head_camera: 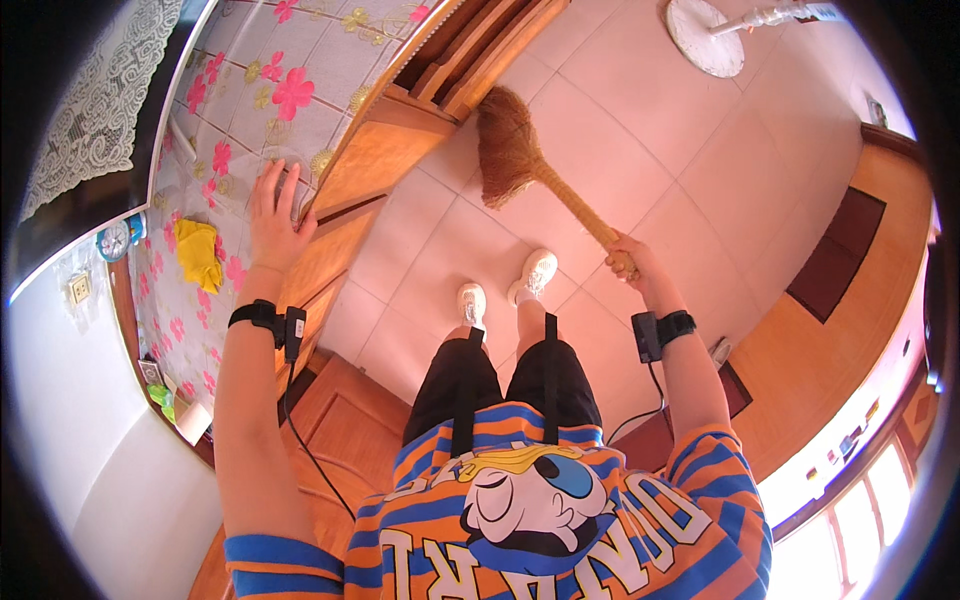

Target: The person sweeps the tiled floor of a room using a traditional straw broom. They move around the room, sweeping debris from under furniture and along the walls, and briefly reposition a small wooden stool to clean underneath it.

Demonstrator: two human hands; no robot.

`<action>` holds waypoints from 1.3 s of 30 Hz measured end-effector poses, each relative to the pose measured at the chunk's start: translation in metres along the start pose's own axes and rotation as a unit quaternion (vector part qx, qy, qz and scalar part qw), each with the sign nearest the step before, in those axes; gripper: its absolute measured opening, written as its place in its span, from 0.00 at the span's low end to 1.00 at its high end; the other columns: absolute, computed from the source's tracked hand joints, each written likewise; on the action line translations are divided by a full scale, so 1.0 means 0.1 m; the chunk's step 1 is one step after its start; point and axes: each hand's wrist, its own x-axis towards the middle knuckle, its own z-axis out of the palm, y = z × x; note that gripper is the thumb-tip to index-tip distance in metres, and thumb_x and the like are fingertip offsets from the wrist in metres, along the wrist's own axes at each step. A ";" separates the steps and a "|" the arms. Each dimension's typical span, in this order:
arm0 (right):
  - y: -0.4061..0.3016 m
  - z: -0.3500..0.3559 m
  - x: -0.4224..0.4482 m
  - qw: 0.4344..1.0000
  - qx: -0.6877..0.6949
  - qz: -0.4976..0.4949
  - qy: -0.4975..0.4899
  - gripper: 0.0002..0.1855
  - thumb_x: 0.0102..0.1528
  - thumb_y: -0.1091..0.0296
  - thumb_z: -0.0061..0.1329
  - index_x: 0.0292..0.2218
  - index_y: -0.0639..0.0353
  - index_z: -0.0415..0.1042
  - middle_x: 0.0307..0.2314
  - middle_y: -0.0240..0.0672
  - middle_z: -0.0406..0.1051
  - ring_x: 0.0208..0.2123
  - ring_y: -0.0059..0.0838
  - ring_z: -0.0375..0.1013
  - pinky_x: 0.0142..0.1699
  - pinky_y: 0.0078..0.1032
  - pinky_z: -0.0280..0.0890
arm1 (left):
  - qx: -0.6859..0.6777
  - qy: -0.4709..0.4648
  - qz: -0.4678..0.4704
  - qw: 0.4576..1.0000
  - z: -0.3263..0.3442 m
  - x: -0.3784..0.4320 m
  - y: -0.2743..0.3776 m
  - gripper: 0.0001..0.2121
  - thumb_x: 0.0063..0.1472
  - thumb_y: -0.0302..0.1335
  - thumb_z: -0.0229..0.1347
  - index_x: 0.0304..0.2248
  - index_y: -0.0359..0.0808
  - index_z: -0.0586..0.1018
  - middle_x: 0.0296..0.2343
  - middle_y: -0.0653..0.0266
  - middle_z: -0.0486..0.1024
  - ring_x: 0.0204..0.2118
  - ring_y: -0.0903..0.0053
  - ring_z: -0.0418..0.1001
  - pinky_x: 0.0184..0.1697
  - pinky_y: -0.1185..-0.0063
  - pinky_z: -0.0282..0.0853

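My right hand (pixel 630 259) is closed around the end of a straw hand broom's wrapped handle (pixel 574 202). The broom's brown bristle head (pixel 508 148) points away from me, beside the lower front of the wooden cabinet (pixel 409 146). My left hand (pixel 277 210) lies palm down near the edge of the cabinet top, fingers somewhat apart. Beneath it is a floral cover (pixel 247 112) with pink flowers. A crumpled yellow cloth (pixel 199 255) lies on that cover, to the left of my left wrist.
A television-like dark panel draped with white lace (pixel 105 97) stands at the cabinet's back. A round white stand base (pixel 705 37) is on the tiled floor (pixel 622 127). Curved wooden furniture (pixel 847 315) runs along the right. A small blue fan-like object (pixel 116 238) sits at far left.
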 end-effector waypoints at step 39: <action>-0.06 -0.16 0.11 0.997 0.060 -0.055 0.020 0.28 0.45 0.74 0.42 0.49 0.59 0.54 0.17 0.31 0.60 0.13 0.19 0.60 0.13 0.13 0.53 | 0.017 0.005 0.023 1.000 0.04 0.02 0.08 0.31 0.40 0.25 0.53 0.48 0.39 0.59 0.47 0.57 0.54 0.50 0.58 0.52 0.50 0.66 0.50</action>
